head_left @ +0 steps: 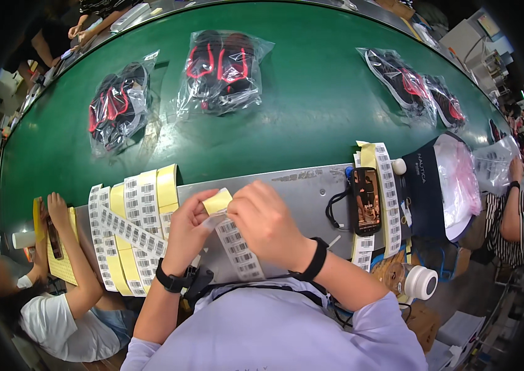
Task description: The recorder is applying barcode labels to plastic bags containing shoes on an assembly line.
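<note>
A strip of barcode labels (pixel 238 248) hangs between my two hands, its yellow backing folded up at the top. My left hand (pixel 187 232) pinches the strip's upper end near the fold. My right hand (pixel 267 224) is closed at the same end, its fingertips pressed together; whether a single label sits in them is hidden. The lower part of the strip lies over the metal table edge (pixel 293 185). To the left of my hands, more label strips (pixel 141 201) with white faces and yellow backing drape over the edge.
Bagged black-and-red shoes (pixel 223 71) lie on the green conveyor belt (pixel 299 93), with another bagged pair (pixel 413 89) at right. A phone (pixel 367 201), a dark cap (pixel 426 185) and a white-lidded bottle (pixel 421 282) are on my right. Co-workers sit on both sides, one in a white shirt (pixel 67 324).
</note>
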A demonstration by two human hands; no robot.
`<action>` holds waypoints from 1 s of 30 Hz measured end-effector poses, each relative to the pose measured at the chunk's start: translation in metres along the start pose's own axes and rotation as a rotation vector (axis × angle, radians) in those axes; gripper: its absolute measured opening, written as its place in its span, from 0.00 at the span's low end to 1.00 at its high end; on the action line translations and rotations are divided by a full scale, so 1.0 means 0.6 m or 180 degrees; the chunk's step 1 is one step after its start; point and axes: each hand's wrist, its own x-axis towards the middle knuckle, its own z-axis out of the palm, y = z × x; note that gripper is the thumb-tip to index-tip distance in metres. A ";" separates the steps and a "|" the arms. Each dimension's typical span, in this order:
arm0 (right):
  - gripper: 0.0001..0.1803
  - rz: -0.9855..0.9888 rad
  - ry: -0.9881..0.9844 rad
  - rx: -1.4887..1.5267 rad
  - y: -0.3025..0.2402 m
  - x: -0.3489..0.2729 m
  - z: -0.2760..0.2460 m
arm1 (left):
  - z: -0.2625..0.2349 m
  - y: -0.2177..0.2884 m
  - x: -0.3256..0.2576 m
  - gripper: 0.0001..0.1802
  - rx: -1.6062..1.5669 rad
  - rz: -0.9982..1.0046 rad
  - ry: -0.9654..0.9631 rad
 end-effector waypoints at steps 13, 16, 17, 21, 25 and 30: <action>0.39 -0.0988 -0.0114 -0.2889 0.279 0.195 0.145 | 0.021 -0.130 0.032 0.19 -0.0344 0.0278 0.0661; 0.36 -0.1120 0.0035 -0.2967 0.298 0.234 0.145 | 0.018 -0.134 0.027 0.19 -0.0311 0.0421 0.0668; 0.36 -0.1182 0.0028 -0.2906 0.306 0.247 0.143 | 0.019 -0.128 0.026 0.20 -0.0304 0.0399 0.0646; 0.35 -0.1419 -0.0157 -0.2341 0.299 0.299 0.131 | 0.009 -0.148 0.032 0.21 -0.0339 0.0550 0.0628; 0.37 -0.1360 -0.0037 -0.1534 0.275 0.384 0.020 | 0.008 -0.115 0.019 0.22 -0.0164 0.0264 0.0521; 0.44 -0.0823 -0.0846 -0.0397 0.200 0.290 0.119 | 0.004 -0.137 0.023 0.23 -0.0463 0.0432 0.0540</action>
